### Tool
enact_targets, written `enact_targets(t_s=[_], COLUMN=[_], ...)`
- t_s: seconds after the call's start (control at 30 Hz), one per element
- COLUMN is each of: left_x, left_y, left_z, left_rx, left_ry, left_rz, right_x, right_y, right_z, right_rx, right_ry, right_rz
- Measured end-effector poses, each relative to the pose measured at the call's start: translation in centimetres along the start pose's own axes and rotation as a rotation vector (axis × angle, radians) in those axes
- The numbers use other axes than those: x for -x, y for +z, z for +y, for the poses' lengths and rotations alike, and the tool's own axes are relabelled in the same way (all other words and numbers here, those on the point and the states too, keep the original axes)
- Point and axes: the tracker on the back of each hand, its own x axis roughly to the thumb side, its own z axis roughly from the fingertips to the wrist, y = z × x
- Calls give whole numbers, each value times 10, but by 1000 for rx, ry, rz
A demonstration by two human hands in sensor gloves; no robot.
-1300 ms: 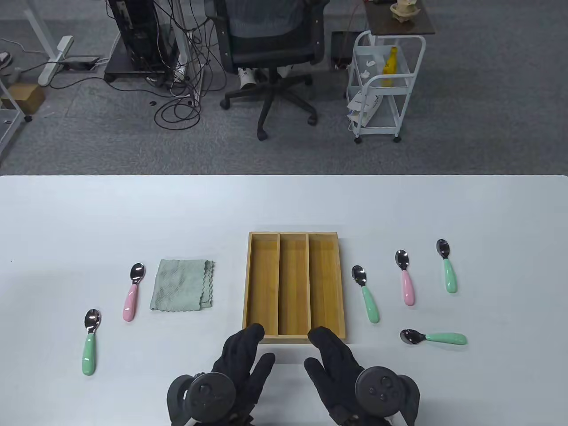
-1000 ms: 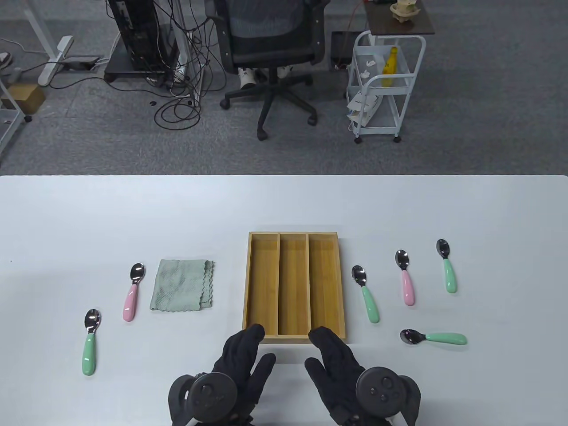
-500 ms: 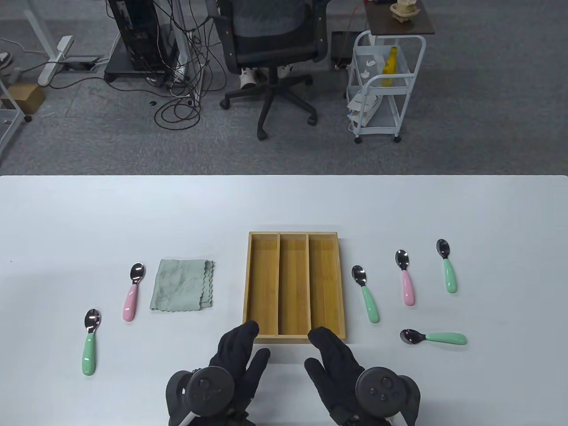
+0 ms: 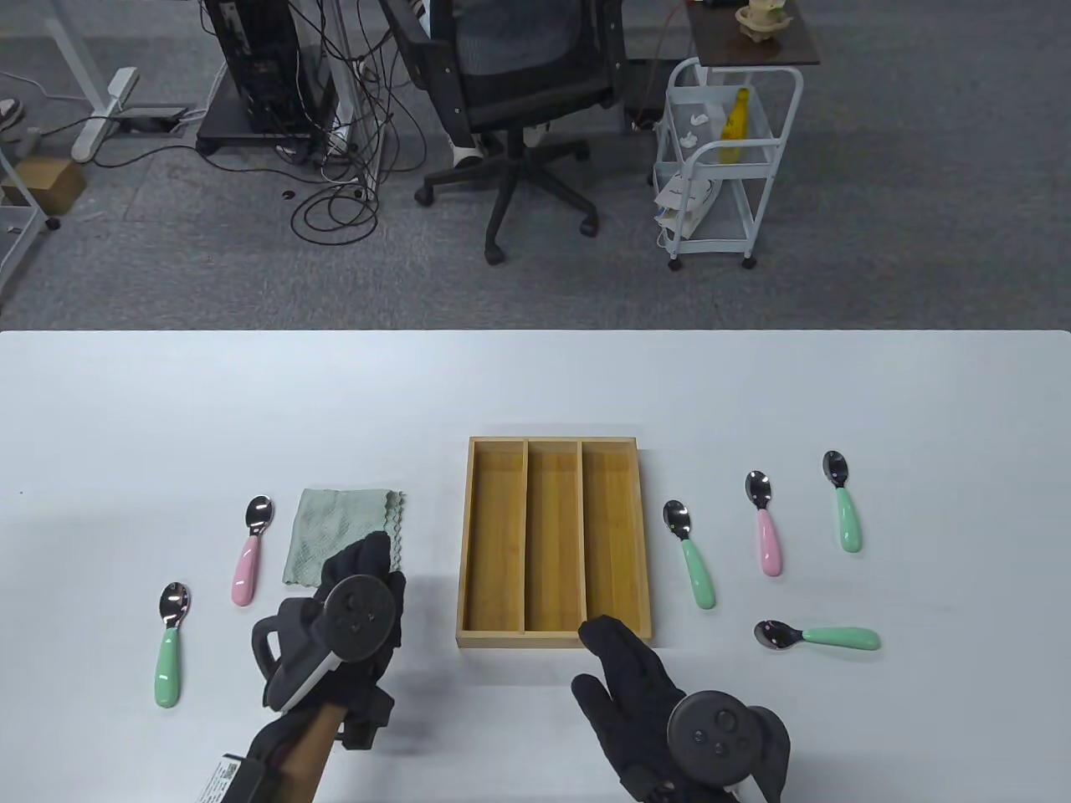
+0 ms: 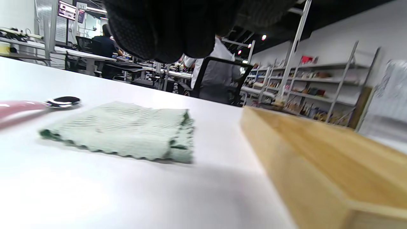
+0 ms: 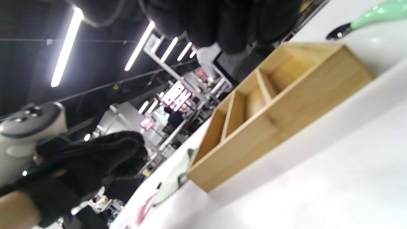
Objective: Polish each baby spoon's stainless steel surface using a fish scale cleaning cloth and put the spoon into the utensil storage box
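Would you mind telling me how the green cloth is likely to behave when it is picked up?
The cloth is probably floppy: it lies folded in soft layers with wavy edges, so it would likely droop and unfold. It looks thin, so probably light. Its ribbed weave in the left wrist view suggests it grips rather than slips.

Far ahead of the hands, past the far edge of the white table, grey carpet covers the floor. Straight out in front stands a black mesh office chair on a five-star base. Ahead and to the left is a dark computer tower with a tangle of black cables beside it, and further left a small cardboard box. Ahead and to the right stands a white rolling cart holding a yellow bottle, under a dark brown tabletop. Metal shelving racks line the back wall.
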Motion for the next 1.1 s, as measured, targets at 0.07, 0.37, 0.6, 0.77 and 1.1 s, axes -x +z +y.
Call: enact_targets(t_s=[0.07, 0.37, 0.6, 0.77, 1.1], left_x=[5, 25, 27, 27, 20], left_y=[-10, -59, -88, -101, -96], left_z=[-5, -32, -55, -72, -76], left_rx=[27, 219, 314, 493, 449], left_ry=[-46, -89, -228, -214, -246], left_rz=[25, 138, 156, 219, 205], right_x=[0, -1, -2, -2, -4], right_y=[0, -1, -1, -2, -1], right_z=[0, 1, 2, 2, 3], right_rx=[0, -6, -16, -18, -21], right_ry=[2, 16, 26, 28, 34], right_rz=[2, 1, -7, -6, -22])
